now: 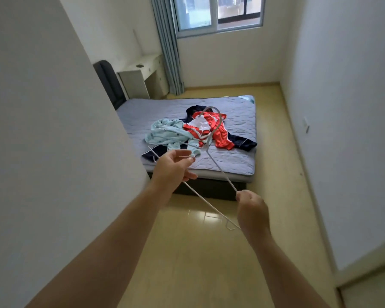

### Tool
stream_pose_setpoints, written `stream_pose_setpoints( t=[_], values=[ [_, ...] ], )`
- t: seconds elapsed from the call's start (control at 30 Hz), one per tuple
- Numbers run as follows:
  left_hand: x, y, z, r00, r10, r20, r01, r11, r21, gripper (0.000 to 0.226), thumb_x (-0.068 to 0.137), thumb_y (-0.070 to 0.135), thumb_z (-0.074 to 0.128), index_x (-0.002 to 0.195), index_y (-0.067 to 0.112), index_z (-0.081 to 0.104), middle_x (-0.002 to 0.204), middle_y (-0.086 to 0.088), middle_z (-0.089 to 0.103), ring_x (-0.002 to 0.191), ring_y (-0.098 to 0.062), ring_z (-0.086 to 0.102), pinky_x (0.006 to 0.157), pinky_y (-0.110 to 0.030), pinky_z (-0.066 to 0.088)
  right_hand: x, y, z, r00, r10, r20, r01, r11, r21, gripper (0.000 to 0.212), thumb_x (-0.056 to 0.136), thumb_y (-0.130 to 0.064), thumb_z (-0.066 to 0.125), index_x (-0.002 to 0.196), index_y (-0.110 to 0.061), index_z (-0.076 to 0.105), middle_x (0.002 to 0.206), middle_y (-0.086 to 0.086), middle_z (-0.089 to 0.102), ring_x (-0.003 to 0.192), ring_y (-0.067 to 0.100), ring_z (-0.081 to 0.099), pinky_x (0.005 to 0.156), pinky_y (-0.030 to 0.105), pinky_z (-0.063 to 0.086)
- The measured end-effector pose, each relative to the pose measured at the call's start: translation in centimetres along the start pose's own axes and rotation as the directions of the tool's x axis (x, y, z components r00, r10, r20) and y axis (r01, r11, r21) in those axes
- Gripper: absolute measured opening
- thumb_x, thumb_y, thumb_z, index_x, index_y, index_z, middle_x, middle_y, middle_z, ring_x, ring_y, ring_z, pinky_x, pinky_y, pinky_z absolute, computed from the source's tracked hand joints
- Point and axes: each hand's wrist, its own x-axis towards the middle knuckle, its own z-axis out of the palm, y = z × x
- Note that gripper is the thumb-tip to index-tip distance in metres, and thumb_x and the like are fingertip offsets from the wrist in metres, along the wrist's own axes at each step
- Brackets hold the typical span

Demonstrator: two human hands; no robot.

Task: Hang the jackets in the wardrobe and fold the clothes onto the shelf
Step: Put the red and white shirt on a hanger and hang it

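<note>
bed [236, 161]: covered by a grey quilted mattress pad, set on a yellow floor [209, 252] | on bed: light blue garment [165, 132], red-and-white jacket [218, 134], navy jacket [242, 143], heaped together near the middle, touching

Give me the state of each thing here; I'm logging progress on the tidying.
Hanger: bare, held in the air by both hands.
Left hand: loosely pinching one end.
Right hand: gripping the other arm.
Clothes: unfolded heap on the bed.
Curtain: drawn aside.
</note>
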Motion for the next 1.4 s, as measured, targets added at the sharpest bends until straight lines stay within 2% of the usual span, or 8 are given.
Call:
stream_pose_setpoints(
  t=[0.13, 0.27, 0.37, 0.43, 0.63, 0.97, 1.17, 1.4],
  values=[
    [8.1, -1.3, -1.3, 0.991, 0.135, -0.021, -0.131, 0.983, 0.129, 0.017, 0.094, 0.012, 0.067, 0.108, 0.019, 0.061, 0.105, 0.000, 0.069, 0.065, -0.018, 0.073, 0.056, -0.019, 0.055, 6.7, -1.0, 2.9, 0.995, -0.099, 0.019, 0.101, 0.981, -0.165, 0.032, 0.093, -0.014, 0.045, 0.061, -0.017, 0.043, 0.052, -0.004, 0.041, 0.051, 0.011, 0.040, 0.047, 0.016, 0.035],
    [17.2, -1.7, -2.5, 0.934, 0.357, -0.024, -0.320, 0.863, 0.390, 0.025, 0.089, 0.016, 0.072, 0.110, 0.022, 0.060, 0.112, 0.001, 0.061, 0.066, -0.019, 0.068, 0.068, -0.029, 0.058, 13.9, -3.1, 4.7, 0.997, -0.029, -0.067, 0.012, 0.970, -0.245, 0.035, 0.093, -0.014, 0.047, 0.059, -0.010, 0.042, 0.047, -0.001, 0.040, 0.047, 0.013, 0.036, 0.050, 0.030, 0.031],
    [24.0, -1.1, -1.8, 0.882, 0.468, 0.061, -0.436, 0.757, 0.487, 0.033, 0.086, 0.015, 0.074, 0.116, 0.021, 0.061, 0.115, 0.002, 0.055, 0.060, -0.012, 0.060, 0.071, -0.012, 0.048, 18.8, -4.7, 5.0, 0.995, -0.019, -0.097, -0.008, 0.963, -0.269, 0.038, 0.092, -0.020, 0.047, 0.057, -0.014, 0.036, 0.044, -0.004, 0.040, 0.045, 0.013, 0.036, 0.050, 0.035, 0.028],
    [28.5, -0.4, -0.4, 0.878, 0.458, 0.140, -0.467, 0.753, 0.463, 0.037, 0.087, 0.020, 0.074, 0.121, 0.020, 0.061, 0.118, 0.006, 0.054, 0.062, -0.010, 0.061, 0.070, -0.008, 0.046, 22.2, -5.4, 5.1, 0.994, -0.038, -0.101, 0.005, 0.952, -0.307, 0.036, 0.088, -0.029, 0.044, 0.057, -0.015, 0.033, 0.045, -0.003, 0.039, 0.047, 0.013, 0.033, 0.050, 0.036, 0.026],
    [42.1, 0.6, 6.5, 0.817, 0.442, 0.370, -0.572, 0.694, 0.437, 0.036, 0.094, 0.044, 0.060, 0.125, 0.026, 0.064, 0.113, 0.013, 0.061, 0.070, -0.008, 0.067, 0.077, -0.030, 0.056, 35.7, -5.8, 5.8, 0.991, -0.060, -0.117, 0.023, 0.955, -0.295, 0.029, 0.074, -0.036, 0.037, 0.055, -0.015, 0.032, 0.044, -0.003, 0.039, 0.050, 0.018, 0.032, 0.050, 0.036, 0.025],
    [61.7, 2.8, 14.3, 0.808, 0.489, 0.328, -0.585, 0.600, 0.546, 0.017, 0.096, 0.037, 0.062, 0.101, 0.029, 0.076, 0.087, 0.015, 0.063, 0.069, 0.004, 0.055, 0.066, -0.023, 0.045, 59.9, -7.1, 4.8, 0.997, -0.047, 0.067, 0.070, 0.908, -0.413, 0.037, 0.091, -0.023, 0.046, 0.054, -0.022, 0.042, 0.046, -0.009, 0.044, 0.048, 0.012, 0.033, 0.049, 0.034, 0.026],
    [72.7, 1.3, 16.8, 0.863, 0.421, 0.280, -0.503, 0.657, 0.562, 0.024, 0.096, 0.034, 0.062, 0.084, 0.020, 0.076, 0.070, 0.006, 0.062, 0.066, -0.012, 0.057, 0.064, -0.032, 0.047, 72.0, -7.5, 7.2, 0.971, -0.046, 0.236, 0.157, 0.865, -0.477, 0.038, 0.093, -0.023, 0.046, 0.056, -0.016, 0.040, 0.047, -0.004, 0.044, 0.049, 0.010, 0.038, 0.050, 0.032, 0.030],
    [84.4, -2.1, 22.6, 0.902, 0.289, 0.322, -0.422, 0.753, 0.506, 0.023, 0.097, 0.028, 0.062, 0.080, 0.016, 0.072, 0.065, 0.010, 0.057, 0.068, -0.001, 0.052, 0.066, -0.028, 0.037, 85.0, -6.8, 8.9, 0.924, 0.038, 0.380, 0.252, 0.686, -0.682, 0.031, 0.092, -0.031, 0.039, 0.078, -0.011, 0.058, 0.069, -0.001, 0.057, 0.064, 0.011, 0.051, 0.052, 0.028, 0.033]
  ],
)
